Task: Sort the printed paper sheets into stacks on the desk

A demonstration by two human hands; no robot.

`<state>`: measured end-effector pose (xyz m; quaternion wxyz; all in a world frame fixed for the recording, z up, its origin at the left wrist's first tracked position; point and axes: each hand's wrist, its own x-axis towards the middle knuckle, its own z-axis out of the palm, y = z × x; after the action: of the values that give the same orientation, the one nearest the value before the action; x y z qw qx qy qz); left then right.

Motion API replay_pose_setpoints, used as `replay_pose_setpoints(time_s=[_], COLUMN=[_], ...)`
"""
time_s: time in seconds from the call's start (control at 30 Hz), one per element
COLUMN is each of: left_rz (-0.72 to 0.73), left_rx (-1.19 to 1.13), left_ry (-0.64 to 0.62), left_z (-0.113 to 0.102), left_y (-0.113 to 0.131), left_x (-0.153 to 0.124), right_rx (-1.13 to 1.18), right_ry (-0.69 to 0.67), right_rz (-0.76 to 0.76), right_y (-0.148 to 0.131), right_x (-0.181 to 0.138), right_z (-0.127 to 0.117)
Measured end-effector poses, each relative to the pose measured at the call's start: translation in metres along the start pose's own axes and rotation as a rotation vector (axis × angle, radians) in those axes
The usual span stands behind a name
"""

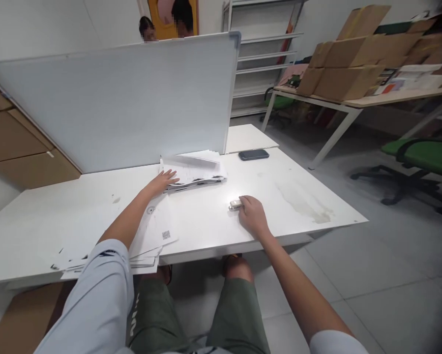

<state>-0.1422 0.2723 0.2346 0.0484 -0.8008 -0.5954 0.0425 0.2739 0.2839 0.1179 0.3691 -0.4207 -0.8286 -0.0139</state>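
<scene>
Up at eleven o'clock, left hand [164,180] spread flat on paper stack [195,172], right hand [253,214] at one o'clock, fingers curled on small stapler [235,204], white table [298,187].

White table [298,177] bears two paper stacks [194,172] [147,236]; a stapler [235,204]; a phone [253,154].

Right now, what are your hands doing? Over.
Left hand flat on far paper stack. Right hand touching small stapler on the desk. Phone beyond, apart. Nothing between.

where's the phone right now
In the head view the phone lies flat at the white desk's far edge, right of the paper stack, beyond the right hand.
</scene>
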Motion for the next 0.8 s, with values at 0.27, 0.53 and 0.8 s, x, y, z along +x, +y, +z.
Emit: replay_pose_setpoints(time_s=[0.27, 0.53, 0.8], left_rz=[-0.213, -0.314, -0.244], left_rx=[-0.089, -0.182, -0.137], left_ry=[-0.128, -0.053, -0.1], left_z=[0.012, 0.011, 0.046], left_y=[-0.008, 0.01, 0.14], left_x=[0.019, -0.074, -0.223], right_rx=[-0.035, 0.025, 0.03], right_ry=[-0.009, -0.07, -0.064], right_rz=[0.003, 0.023, -0.054], right_y=[-0.001, 0.009, 0.014], right_x=[-0.002, -0.01, -0.016], right_z=[-0.003, -0.008, -0.008])
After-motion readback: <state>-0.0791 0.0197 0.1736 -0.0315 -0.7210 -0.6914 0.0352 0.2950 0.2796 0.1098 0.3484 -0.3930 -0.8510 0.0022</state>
